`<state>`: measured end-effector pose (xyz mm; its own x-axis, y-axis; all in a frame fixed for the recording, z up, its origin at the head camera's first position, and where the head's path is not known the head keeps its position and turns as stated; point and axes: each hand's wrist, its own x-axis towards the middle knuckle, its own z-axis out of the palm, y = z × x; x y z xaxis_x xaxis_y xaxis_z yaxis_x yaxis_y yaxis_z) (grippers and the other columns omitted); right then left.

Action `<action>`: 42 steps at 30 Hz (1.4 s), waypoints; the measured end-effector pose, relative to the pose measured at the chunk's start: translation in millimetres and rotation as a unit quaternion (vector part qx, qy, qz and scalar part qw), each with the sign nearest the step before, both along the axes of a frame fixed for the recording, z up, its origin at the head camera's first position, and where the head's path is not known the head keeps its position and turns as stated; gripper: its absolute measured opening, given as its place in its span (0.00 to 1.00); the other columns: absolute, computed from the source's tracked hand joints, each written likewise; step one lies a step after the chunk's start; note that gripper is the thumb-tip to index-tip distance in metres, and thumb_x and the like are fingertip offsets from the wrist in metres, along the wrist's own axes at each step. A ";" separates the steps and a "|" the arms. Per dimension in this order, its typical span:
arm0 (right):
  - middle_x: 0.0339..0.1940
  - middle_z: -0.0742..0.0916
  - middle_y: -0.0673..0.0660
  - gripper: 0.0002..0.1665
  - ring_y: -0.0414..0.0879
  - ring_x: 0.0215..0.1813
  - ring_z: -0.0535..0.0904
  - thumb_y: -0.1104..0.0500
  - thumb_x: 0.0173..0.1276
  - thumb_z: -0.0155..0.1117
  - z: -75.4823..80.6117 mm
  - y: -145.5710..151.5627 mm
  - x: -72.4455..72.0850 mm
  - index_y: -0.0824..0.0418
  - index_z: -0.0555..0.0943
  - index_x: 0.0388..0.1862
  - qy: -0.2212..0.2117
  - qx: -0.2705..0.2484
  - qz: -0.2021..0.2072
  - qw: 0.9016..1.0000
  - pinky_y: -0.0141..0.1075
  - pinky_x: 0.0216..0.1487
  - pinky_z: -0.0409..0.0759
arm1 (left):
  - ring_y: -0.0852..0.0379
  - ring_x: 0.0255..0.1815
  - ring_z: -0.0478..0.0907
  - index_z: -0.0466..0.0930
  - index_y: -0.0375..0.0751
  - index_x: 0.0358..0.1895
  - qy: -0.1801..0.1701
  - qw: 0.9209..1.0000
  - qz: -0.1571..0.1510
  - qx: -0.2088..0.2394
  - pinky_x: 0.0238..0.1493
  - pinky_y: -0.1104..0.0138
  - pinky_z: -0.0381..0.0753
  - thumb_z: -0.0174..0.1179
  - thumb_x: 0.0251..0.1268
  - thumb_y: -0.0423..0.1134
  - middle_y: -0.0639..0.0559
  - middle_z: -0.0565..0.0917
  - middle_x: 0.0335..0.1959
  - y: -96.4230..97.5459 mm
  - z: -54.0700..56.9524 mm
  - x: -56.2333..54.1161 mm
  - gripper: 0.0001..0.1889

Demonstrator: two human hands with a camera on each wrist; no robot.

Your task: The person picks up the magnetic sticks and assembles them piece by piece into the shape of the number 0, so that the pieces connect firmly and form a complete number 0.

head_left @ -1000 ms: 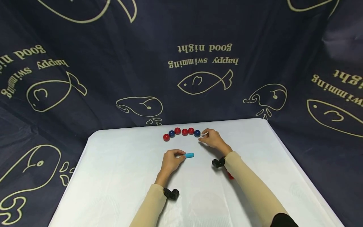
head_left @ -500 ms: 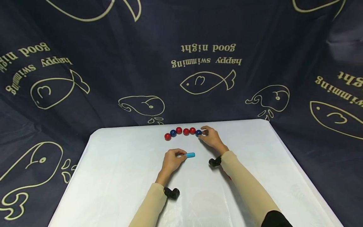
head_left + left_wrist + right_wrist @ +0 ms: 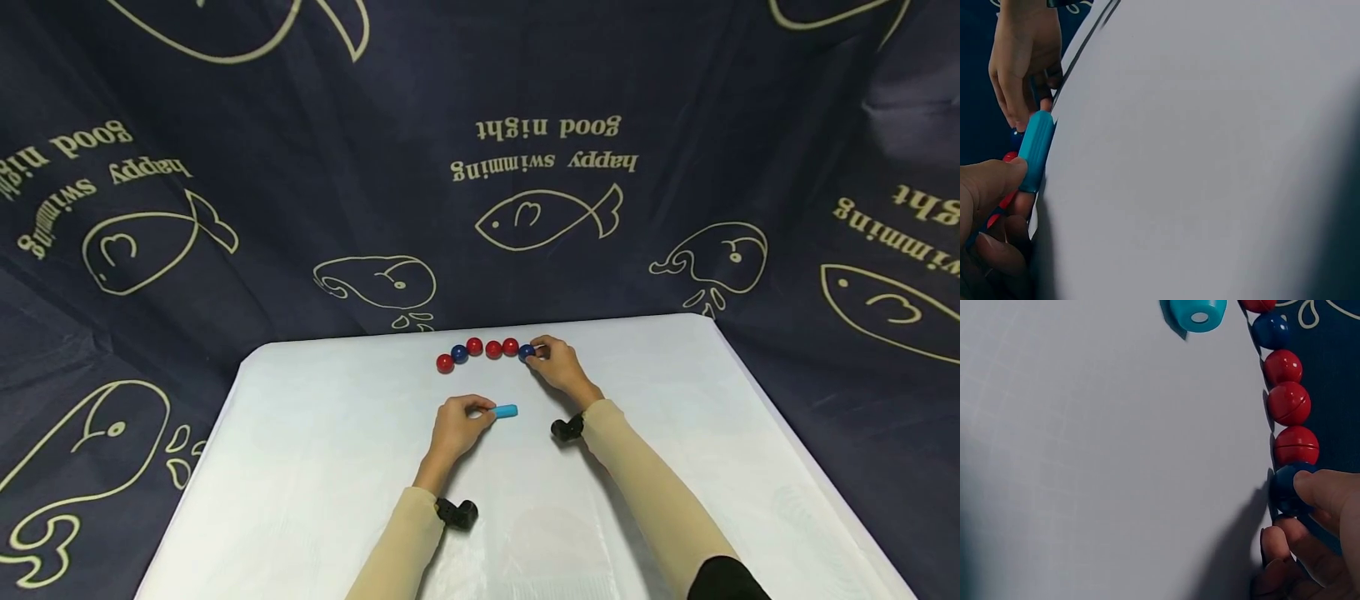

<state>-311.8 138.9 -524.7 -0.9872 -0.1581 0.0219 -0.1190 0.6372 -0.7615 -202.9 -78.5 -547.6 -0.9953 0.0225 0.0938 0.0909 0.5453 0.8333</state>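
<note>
My left hand (image 3: 456,425) pinches a short light-blue stick (image 3: 506,411) between thumb and fingers, low over the white table. Its rounded end (image 3: 1199,317), with a pale spot in it, shows at the top of the right wrist view. Beyond it, several red and dark-blue balls form a shallow arc by the table's far edge. At the arc's right end my right hand (image 3: 558,364) holds a dark-blue ball (image 3: 1291,487), thumb on its side. A red ball (image 3: 1296,445) touches or nearly touches that one. The fingers partly hide the held ball.
The white table (image 3: 315,467) ends just behind the balls, where a dark curtain (image 3: 360,200) with fish and whale drawings hangs. A red ball (image 3: 445,363) marks the arc's left end. Each wrist wears a small black camera (image 3: 567,429).
My right hand has moved slightly left and closed its fingers on the end dark-blue ball. The left hand keeps its hold on the light-blue stick, nearly still. The red object by the right forearm is now hidden.
</note>
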 end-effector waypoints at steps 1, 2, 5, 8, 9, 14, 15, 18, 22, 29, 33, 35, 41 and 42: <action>0.51 0.88 0.66 0.23 0.58 0.56 0.84 0.60 0.73 0.68 -0.4 0.0 0.3 0.66 0.79 0.64 0.001 -0.002 -0.001 1.000 0.51 0.60 0.81 | 0.54 0.45 0.85 0.92 0.46 0.39 0.000 1.000 0.000 0.000 0.56 0.52 0.82 0.72 0.64 0.37 0.54 0.91 0.35 -0.4 -0.4 0.0 0.03; 0.51 0.88 0.66 0.23 0.58 0.56 0.84 0.60 0.72 0.68 -1.0 0.0 0.4 0.66 0.79 0.64 0.003 -0.004 -0.001 1.000 0.51 0.60 0.81 | 0.54 0.45 0.85 0.92 0.46 0.39 0.001 1.000 -0.001 -0.001 0.56 0.52 0.82 0.72 0.64 0.37 0.54 0.91 0.35 -0.8 -0.8 -0.1 0.03; 0.51 0.88 0.66 0.23 0.58 0.55 0.84 0.59 0.72 0.68 -2.4 0.8 1.1 0.66 0.80 0.63 0.005 -0.011 -0.007 1.000 0.51 0.60 0.81 | 0.53 0.46 0.85 0.92 0.46 0.40 0.001 1.000 -0.003 0.003 0.57 0.51 0.82 0.72 0.64 0.37 0.54 0.91 0.35 -1.7 -1.9 -0.7 0.03; 0.50 0.88 0.66 0.24 0.59 0.56 0.84 0.58 0.72 0.68 -1.6 3.1 3.7 0.66 0.80 0.63 0.007 -0.017 -0.012 1.000 0.52 0.61 0.81 | 0.52 0.46 0.85 0.92 0.46 0.40 0.000 1.000 -0.006 0.009 0.58 0.51 0.81 0.72 0.65 0.37 0.54 0.91 0.36 -1.8 -2.6 -0.9 0.03; 0.50 0.88 0.66 0.24 0.59 0.57 0.84 0.58 0.72 0.68 -0.6 4.0 4.9 0.67 0.80 0.63 0.009 -0.021 -0.012 1.000 0.52 0.61 0.81 | 0.52 0.47 0.85 0.92 0.46 0.40 0.001 1.000 -0.007 0.010 0.58 0.51 0.81 0.72 0.65 0.37 0.53 0.91 0.36 -1.8 -2.5 -0.8 0.03; 0.49 0.88 0.66 0.23 0.60 0.56 0.84 0.58 0.72 0.68 4.5 8.1 13.2 0.67 0.80 0.62 0.015 -0.024 -0.005 1.000 0.49 0.55 0.84 | 0.52 0.48 0.86 0.92 0.45 0.40 0.000 1.000 -0.002 0.013 0.58 0.51 0.82 0.72 0.64 0.37 0.53 0.91 0.37 -1.3 -0.3 -0.9 0.04; 0.49 0.88 0.66 0.23 0.59 0.56 0.85 0.58 0.72 0.68 5.0 9.1 15.4 0.67 0.80 0.62 0.014 -0.022 -0.004 1.000 0.47 0.53 0.85 | 0.52 0.48 0.86 0.92 0.45 0.40 0.000 1.000 -0.001 0.014 0.58 0.51 0.82 0.72 0.64 0.37 0.53 0.91 0.37 -1.2 0.3 -1.1 0.04; 0.49 0.88 0.65 0.23 0.57 0.54 0.85 0.57 0.72 0.68 5.8 11.4 23.5 0.66 0.80 0.62 -0.001 -0.023 0.003 1.000 0.41 0.46 0.86 | 0.52 0.49 0.85 0.92 0.44 0.40 -0.002 1.000 0.001 0.018 0.59 0.52 0.81 0.72 0.64 0.36 0.52 0.92 0.38 -0.8 1.4 -1.6 0.04; 0.49 0.88 0.63 0.22 0.55 0.50 0.87 0.56 0.72 0.69 6.3 13.2 37.4 0.64 0.81 0.61 -0.011 -0.026 0.011 1.000 0.37 0.41 0.86 | 0.51 0.50 0.85 0.92 0.44 0.40 -0.005 1.000 -0.001 0.021 0.60 0.51 0.81 0.72 0.64 0.37 0.51 0.92 0.39 -0.5 0.6 -2.1 0.04; 0.47 0.89 0.61 0.20 0.51 0.47 0.87 0.57 0.71 0.70 2.9 13.4 61.8 0.62 0.83 0.59 -0.015 -0.030 0.030 0.999 0.38 0.41 0.86 | 0.51 0.52 0.85 0.92 0.47 0.40 -0.013 1.000 0.008 0.014 0.62 0.51 0.80 0.72 0.64 0.38 0.53 0.92 0.40 -1.5 -3.7 -2.3 0.04; 0.45 0.90 0.59 0.19 0.49 0.46 0.86 0.58 0.70 0.71 -0.2 14.0 72.1 0.62 0.84 0.57 -0.006 -0.020 0.030 0.999 0.40 0.45 0.85 | 0.50 0.52 0.85 0.92 0.46 0.40 -0.011 1.000 0.007 0.017 0.62 0.50 0.80 0.72 0.64 0.38 0.52 0.92 0.40 -1.8 -4.2 -2.1 0.04; 0.44 0.90 0.58 0.18 0.48 0.44 0.85 0.59 0.69 0.72 -1.7 14.2 75.8 0.62 0.84 0.56 -0.005 -0.018 0.032 0.999 0.40 0.45 0.84 | 0.49 0.52 0.86 0.92 0.46 0.40 -0.008 1.000 0.007 0.017 0.62 0.50 0.80 0.72 0.64 0.38 0.51 0.92 0.40 -1.9 -4.2 -1.9 0.04; 0.42 0.89 0.56 0.17 0.44 0.39 0.81 0.59 0.68 0.72 -4.1 15.2 82.6 0.62 0.84 0.54 -0.011 -0.018 0.036 0.999 0.34 0.41 0.80 | 0.49 0.53 0.86 0.93 0.47 0.39 -0.007 1.000 0.009 0.016 0.62 0.50 0.80 0.72 0.64 0.38 0.52 0.92 0.40 -1.8 -3.6 -1.5 0.04; 0.41 0.89 0.55 0.17 0.44 0.39 0.81 0.58 0.68 0.72 -4.2 15.5 83.3 0.61 0.84 0.54 -0.011 -0.017 0.036 0.999 0.34 0.40 0.80 | 0.49 0.53 0.86 0.93 0.47 0.39 -0.007 1.000 0.009 0.016 0.62 0.50 0.80 0.72 0.64 0.38 0.52 0.92 0.40 -1.6 -3.5 -1.5 0.04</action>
